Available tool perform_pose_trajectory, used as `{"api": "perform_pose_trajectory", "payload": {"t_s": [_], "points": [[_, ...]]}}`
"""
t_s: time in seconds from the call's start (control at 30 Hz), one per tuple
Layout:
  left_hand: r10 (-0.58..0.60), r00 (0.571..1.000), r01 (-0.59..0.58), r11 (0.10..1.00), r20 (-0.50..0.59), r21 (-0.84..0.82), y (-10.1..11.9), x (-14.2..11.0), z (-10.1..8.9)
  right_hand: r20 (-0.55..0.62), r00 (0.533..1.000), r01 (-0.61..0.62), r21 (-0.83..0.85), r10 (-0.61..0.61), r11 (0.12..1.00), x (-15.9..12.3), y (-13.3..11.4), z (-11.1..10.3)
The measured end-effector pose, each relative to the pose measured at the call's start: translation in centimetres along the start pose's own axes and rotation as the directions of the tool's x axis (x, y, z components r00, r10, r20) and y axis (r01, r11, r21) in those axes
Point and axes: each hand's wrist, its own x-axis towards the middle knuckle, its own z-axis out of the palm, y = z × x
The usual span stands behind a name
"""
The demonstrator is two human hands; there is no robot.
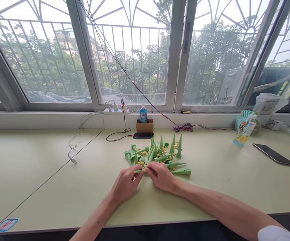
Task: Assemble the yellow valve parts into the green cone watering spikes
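My left hand is closed in a pinch on a green plastic watering spike, whose pointed end shows by the thumb and forefinger. Close beside it, my right hand has its fingertips pressed together at the other end of that spike. Whatever small part lies between the right fingertips is hidden. Just beyond both hands is a pile of similar green spikes, some upright like this spike, others on their sides like this one. Small yellow valve pieces show among them.
Behind the pile are a black phone, a small cardboard box and a blue-labelled bottle. A white cable lies left. To the right are a drink bottle, another phone and coiled wires.
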Motion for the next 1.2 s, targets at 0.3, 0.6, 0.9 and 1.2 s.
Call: {"api": "perform_pose_trajectory", "payload": {"t_s": [0.3, 0.6, 0.9, 1.2], "points": [[0.034, 0.999, -0.034, 0.999, -0.011, 0.029, -0.05, -0.05, -0.08, 0.024, 1.000, -0.016, 0.016, 0.016, 1.000, 0.01, 0.03, -0.03], [0.032, 0.999, -0.032, 0.999, -0.006, 0.037, -0.21, -0.20, 0.01, 0.045, 0.999, -0.031, 0.018, 0.030, 0.999, 0.03, 0.05, 0.02], [0.019, 1.000, -0.019, 0.999, 0.006, 0.047, -0.37, -0.08, 0.12, 0.050, 0.998, -0.031, 0.017, 0.030, 0.999, 0.04, 0.00, 0.02], [0.012, 1.000, -0.013, 0.999, 0.008, 0.038, -0.15, -0.14, -0.07, 0.059, 0.998, -0.029, 0.011, 0.028, 1.000, -0.02, 0.16, 0.15]]}}
